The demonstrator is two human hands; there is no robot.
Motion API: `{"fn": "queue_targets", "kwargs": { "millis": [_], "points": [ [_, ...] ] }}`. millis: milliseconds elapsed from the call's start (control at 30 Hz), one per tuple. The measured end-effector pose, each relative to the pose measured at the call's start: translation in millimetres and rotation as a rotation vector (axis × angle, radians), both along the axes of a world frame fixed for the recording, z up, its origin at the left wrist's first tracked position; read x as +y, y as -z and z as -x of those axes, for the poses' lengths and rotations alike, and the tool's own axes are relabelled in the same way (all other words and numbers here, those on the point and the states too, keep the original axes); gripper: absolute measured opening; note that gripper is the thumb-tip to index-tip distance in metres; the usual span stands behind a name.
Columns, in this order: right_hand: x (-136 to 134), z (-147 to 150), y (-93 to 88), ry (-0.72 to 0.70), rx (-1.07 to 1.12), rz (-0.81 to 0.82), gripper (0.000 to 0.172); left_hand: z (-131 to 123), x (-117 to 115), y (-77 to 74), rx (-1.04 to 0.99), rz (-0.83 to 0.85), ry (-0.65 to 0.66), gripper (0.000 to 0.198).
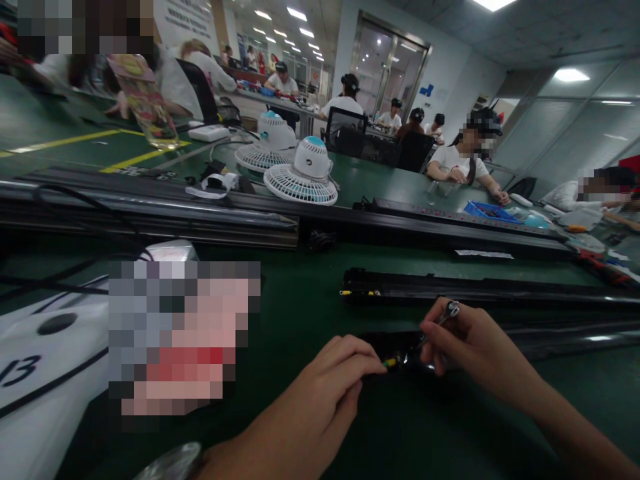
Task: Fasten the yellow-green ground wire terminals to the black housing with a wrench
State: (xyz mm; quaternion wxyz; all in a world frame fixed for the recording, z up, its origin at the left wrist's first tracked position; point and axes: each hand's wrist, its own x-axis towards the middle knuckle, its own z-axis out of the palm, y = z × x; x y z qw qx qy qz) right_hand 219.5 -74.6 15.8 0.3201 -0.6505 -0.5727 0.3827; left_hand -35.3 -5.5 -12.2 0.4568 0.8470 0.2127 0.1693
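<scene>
My left hand is closed, its fingertips pinching a short yellow-green wire beside the end of a long black bar. The wire's tip meets a small shiny spot on the bar, too small to make out. My right hand is wrapped round a slim metal hand tool with a rounded silver top end. That tool slants down toward the wire's tip; its lower end is too dark to make out. Behind lies a second black bar with a similar yellow-tipped wire at its left end.
A white bag marked 13 lies at the left with black cables over it. Long metal profiles cross the green table behind. Farther back are two white fans, a bottle, a blue tray and several seated people.
</scene>
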Motion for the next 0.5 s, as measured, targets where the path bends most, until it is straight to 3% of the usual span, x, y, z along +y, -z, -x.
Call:
{"fn": "queue_targets", "kwargs": {
  "millis": [500],
  "points": [
    [2.7,3.9,9.9,0.055,0.018,-0.046,0.022,-3.3,1.3,5.2,-0.044,0.014,-0.014,0.041]
  ]
}}
